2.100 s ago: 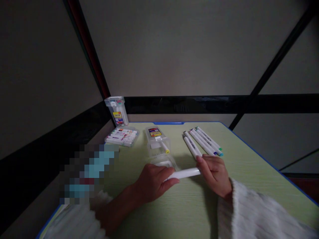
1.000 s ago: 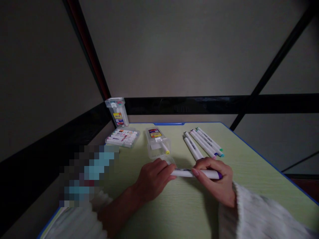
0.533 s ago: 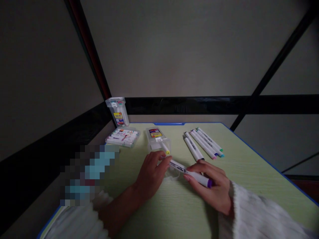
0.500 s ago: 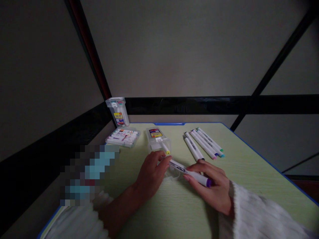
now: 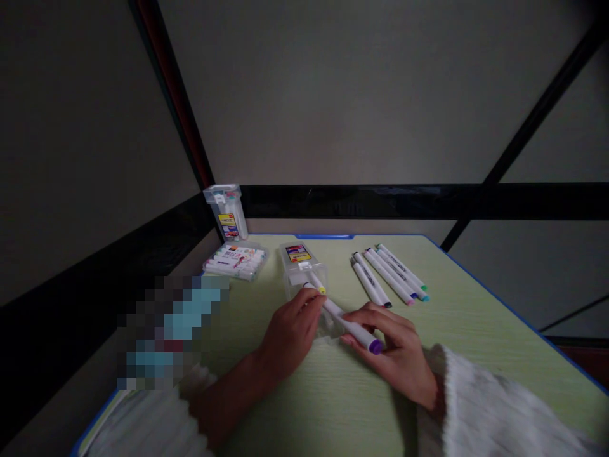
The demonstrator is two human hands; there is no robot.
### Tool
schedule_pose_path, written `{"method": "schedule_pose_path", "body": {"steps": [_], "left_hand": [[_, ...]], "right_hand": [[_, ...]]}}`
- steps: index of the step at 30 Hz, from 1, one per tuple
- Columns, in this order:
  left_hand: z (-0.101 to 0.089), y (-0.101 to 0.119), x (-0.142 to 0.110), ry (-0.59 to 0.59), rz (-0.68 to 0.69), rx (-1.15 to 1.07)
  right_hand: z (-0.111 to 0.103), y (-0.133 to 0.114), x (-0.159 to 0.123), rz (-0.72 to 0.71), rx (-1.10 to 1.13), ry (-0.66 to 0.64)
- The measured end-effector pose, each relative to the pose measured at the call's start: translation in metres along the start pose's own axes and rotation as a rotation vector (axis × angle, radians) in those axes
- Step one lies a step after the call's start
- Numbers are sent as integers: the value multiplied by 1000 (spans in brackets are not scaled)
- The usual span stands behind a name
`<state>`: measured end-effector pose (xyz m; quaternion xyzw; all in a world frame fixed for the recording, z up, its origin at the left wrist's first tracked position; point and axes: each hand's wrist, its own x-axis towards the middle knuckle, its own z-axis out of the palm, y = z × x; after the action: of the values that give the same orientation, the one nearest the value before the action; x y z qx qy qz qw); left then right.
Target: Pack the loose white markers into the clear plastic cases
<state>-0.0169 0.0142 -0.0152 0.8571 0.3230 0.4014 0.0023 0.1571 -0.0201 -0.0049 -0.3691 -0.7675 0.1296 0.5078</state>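
Observation:
A white marker (image 5: 352, 329) with a purple end cap slants across the front of the open clear plastic case (image 5: 292, 277). My right hand (image 5: 392, 352) is closed round its purple-capped half. Fingers of my left hand (image 5: 290, 333) are pinched on the far half, so part of the barrel there is hidden. The far tip points into the case's mouth. Inside the case lies one marker with a yellow end (image 5: 318, 282). The case's clear flap (image 5: 328, 333) hangs down on the table, partly behind my hands.
Several white markers (image 5: 394, 276) with coloured ends lie to the right on the pale green table (image 5: 476, 343). At the back left, a filled clear case (image 5: 229, 216) stands upright, and a flat pack of markers (image 5: 236, 261) lies before it. A blurred patch (image 5: 185, 324) covers the left.
Both hands have turned the marker and shifted it left, towards the case. Its far tip now shows at the case's mouth beyond my left fingers.

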Motion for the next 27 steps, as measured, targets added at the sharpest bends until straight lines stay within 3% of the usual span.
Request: {"method": "schedule_pose_path", "body": {"steps": [9, 27], "left_hand": [[-1, 4, -2, 32, 77, -35], [0, 5, -3, 32, 83, -38]], "right_hand": [[2, 5, -3, 66, 47, -69], [4, 3, -3, 208, 138, -231]]}}
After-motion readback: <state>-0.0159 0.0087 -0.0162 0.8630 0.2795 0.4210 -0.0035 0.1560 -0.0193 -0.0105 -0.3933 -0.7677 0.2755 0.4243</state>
